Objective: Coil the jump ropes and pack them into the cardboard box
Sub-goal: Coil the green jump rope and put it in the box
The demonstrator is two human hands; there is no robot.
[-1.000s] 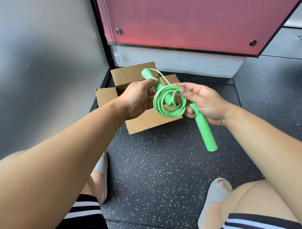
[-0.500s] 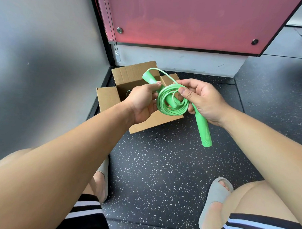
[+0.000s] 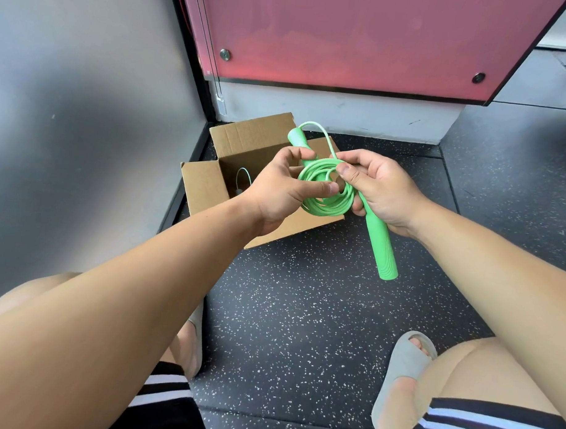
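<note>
Speckled floor, left hand fingers pinching green jump rope coil, right hand fingers clasping handle

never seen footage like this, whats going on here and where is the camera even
There is no machine here. A person wears a camera on the head, so the view looks down along both arms. The left hand and right hand both grip a green jump rope. Its cord is wound into a coil, with one handle sticking out below. Just behind, on the speckled dark floor, sits an open cardboard box with a pale cord inside.
</note>
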